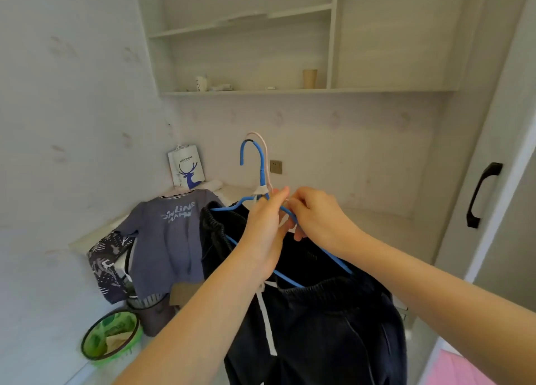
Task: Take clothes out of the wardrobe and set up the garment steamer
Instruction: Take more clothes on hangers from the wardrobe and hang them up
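A: Item one, far left on the floor: green basket. What is in it cannot be told. Not for the task.

B: Next?

A: Patterned dark garment, then a grey-blue T-shirt with pale lettering, both draped over the edge of the bench. Soft, light, will crease. Behind them a white paper bag with a blue deer stands against the wall.

B: And the piece in hand?

A: Dark trousers, elastic waist, white drawstring hanging down. Held in mid-air in front of the person, hung over the bar of a blue hanger; a pale pink hanger sits close behind its hook. Judged: limp, thickish cloth, heavier than the T-shirt, apt to slide along the thin bar if tilted.

B: Hands?

A: Left hand: fingers wrapped round the hanger just below the hook, carrying the load. Right hand: fingertips pinched on the blue hanger's right shoulder wire, beside the left, with something small and white there, too small to name.

B: Best hold?

A: By the neck of the hook, hanger kept level; or bunch the waistband itself.

B: Further right?

A: Wardrobe door with black handle. No steamer in view.
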Motion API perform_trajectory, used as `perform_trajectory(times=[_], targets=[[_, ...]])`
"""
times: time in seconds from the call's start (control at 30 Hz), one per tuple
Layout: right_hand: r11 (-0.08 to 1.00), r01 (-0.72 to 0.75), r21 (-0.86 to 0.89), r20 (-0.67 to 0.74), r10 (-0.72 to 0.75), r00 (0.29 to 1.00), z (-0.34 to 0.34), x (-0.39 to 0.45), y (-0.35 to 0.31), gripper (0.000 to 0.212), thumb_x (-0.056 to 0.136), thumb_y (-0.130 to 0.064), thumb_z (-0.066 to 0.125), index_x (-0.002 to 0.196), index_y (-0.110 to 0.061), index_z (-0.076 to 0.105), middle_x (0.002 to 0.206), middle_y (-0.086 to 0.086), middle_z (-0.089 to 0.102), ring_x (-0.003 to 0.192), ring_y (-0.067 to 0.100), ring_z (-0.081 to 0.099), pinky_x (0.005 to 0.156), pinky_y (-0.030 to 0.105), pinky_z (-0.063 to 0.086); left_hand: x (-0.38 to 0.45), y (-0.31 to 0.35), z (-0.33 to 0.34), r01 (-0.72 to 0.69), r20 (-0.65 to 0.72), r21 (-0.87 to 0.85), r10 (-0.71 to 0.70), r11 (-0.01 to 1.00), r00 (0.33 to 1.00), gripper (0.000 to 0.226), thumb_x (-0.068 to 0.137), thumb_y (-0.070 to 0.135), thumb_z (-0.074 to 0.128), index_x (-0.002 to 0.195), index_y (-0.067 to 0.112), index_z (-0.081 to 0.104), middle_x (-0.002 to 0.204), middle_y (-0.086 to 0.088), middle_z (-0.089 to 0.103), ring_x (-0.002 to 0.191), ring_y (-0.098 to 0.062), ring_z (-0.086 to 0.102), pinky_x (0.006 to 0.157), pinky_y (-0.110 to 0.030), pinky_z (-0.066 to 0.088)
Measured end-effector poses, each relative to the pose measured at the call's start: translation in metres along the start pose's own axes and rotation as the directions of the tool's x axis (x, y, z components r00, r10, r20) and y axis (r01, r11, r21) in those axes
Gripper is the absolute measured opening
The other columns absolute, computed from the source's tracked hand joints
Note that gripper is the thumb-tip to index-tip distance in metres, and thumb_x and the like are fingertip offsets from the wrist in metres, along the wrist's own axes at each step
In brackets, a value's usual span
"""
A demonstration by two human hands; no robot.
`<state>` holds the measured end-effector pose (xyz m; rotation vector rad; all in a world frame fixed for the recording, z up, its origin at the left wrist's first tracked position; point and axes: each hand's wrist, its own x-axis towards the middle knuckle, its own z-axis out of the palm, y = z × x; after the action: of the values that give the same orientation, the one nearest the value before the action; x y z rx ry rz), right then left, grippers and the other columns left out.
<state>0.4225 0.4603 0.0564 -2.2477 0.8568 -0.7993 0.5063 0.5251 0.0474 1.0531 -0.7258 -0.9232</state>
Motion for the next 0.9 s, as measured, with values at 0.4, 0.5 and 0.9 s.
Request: perform_trajectory(times=[0.4, 0.5, 0.9], targets=[[0.98, 0.093, -0.174, 0.206, -0.056, 0.977, 0.035, 0.041, 0.014, 0.025, 0.097, -0.035, 0.044, 0.09, -0.016, 0.058, 0.086, 0.003, 0.068, 0.076, 0.02, 0.059, 0.065, 0.033, 0.045, 0.037, -0.005, -0.062, -0.014, -0.141, 0.334, 0.065, 0.942, 0.988, 0.024, 0.094, 0.034, 0.052, 0.103, 0.012, 0.058, 0.104, -0.012, 0.053, 0.103, -0.02, 0.055, 0.104, -0.048, 0.043], [0.976, 0.135, -0.174, 0.208, -0.098, 0.973, 0.057, 0.054, 0.013, 0.022, 0.098, -0.032, 0.044, 0.091, -0.015, 0.056, 0.082, 0.004, 0.066, 0.076, 0.022, 0.059, 0.066, 0.035, 0.045, 0.047, -0.002, -0.084, -0.025, -0.15, 0.339, 0.08, 0.94, 0.985, 0.026, 0.097, 0.024, 0.052, 0.12, 0.013, 0.054, 0.132, 0.005, 0.048, 0.111, -0.012, 0.052, 0.106, -0.038, 0.042], [0.98, 0.034, 0.195, 0.151, -0.064, 0.986, 0.163, 0.144, -0.029, 0.022, 0.094, -0.024, 0.056, 0.072, -0.025, 0.059, 0.079, 0.013, 0.067, 0.078, 0.029, 0.061, 0.075, 0.038, 0.049, 0.073, 0.051, -0.238, -0.095, -0.019, 0.472, 0.118, 0.876, 0.993, 0.033, 0.094, 0.008, 0.055, 0.121, 0.027, 0.058, 0.117, 0.008, 0.067, 0.107, -0.007, 0.065, 0.087, -0.03, 0.056]])
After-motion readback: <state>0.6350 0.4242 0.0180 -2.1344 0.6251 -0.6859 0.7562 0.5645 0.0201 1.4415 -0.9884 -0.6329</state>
